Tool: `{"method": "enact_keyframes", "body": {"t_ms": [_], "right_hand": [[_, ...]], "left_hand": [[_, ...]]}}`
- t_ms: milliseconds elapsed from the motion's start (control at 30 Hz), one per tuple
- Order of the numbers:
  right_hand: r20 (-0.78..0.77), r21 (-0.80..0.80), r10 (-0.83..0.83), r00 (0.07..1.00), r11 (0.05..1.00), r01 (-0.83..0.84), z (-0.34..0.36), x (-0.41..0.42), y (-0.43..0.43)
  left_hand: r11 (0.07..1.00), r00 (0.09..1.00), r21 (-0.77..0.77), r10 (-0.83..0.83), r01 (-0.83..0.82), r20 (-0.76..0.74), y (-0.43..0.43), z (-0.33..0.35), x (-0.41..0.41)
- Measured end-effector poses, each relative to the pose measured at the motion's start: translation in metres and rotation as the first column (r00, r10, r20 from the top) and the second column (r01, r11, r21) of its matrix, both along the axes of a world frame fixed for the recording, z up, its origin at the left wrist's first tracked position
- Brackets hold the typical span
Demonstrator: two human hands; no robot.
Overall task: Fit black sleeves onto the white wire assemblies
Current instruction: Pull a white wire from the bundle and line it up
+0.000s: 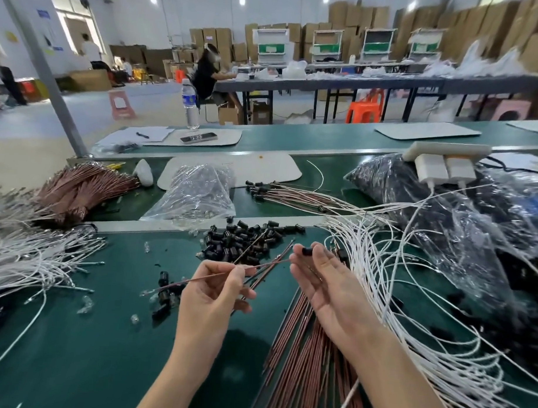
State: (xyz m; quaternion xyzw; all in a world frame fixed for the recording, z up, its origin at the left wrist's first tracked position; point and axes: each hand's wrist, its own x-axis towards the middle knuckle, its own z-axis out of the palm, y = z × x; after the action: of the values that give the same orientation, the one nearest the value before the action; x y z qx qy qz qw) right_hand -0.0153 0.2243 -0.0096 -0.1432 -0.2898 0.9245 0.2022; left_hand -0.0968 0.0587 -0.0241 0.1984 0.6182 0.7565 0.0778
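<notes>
My left hand (216,293) pinches a thin brown wire (198,279) that runs from lower left toward my right hand. My right hand (323,282) pinches a small black sleeve (307,251) at its fingertips, just right of the wire's tip. A heap of loose black sleeves (245,242) lies on the green mat behind both hands. White wire assemblies fan out on the right (410,300) and lie in a pile on the left (25,256). Brown wires (305,357) lie under my right wrist.
Sleeved brown wires (292,195) lie on the belt behind. A clear bag (198,192), a dark plastic bag (444,204) with a power strip (446,158), a brown wire bundle (79,188), a water bottle (190,105) and a phone (199,137) stand further back. A person sits at a far table.
</notes>
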Motion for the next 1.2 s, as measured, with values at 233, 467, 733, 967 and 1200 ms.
{"method": "enact_keyframes", "body": {"t_ms": [233,467,733,967,1200], "right_hand": [[0.006,-0.014,0.028,1.000,1.000,-0.028,-0.0010,-0.0014,-0.0007],[0.014,-0.021,0.034,0.999,0.999,-0.033,-0.0016,-0.0029,-0.0014],[-0.004,-0.026,0.022,1.000,0.999,-0.022,-0.0032,-0.0041,-0.0035],[0.013,-0.064,0.013,1.000,0.998,-0.012,-0.0042,-0.0046,-0.0037],[0.009,-0.005,0.082,0.997,0.997,-0.081,-0.0040,-0.0052,-0.0070]], "left_hand": [[1.000,1.000,-0.017,0.020,-0.020,-0.010,-0.0030,0.0009,-0.0033],[0.999,0.999,-0.014,0.037,-0.037,-0.003,-0.0035,0.0013,-0.0044],[0.999,1.000,-0.027,0.026,-0.027,-0.008,-0.0053,0.0007,-0.0044],[1.000,1.000,-0.025,0.018,-0.018,-0.005,-0.0051,0.0020,-0.0031],[1.000,1.000,-0.020,0.008,-0.008,0.008,-0.0045,0.0016,-0.0045]]}}
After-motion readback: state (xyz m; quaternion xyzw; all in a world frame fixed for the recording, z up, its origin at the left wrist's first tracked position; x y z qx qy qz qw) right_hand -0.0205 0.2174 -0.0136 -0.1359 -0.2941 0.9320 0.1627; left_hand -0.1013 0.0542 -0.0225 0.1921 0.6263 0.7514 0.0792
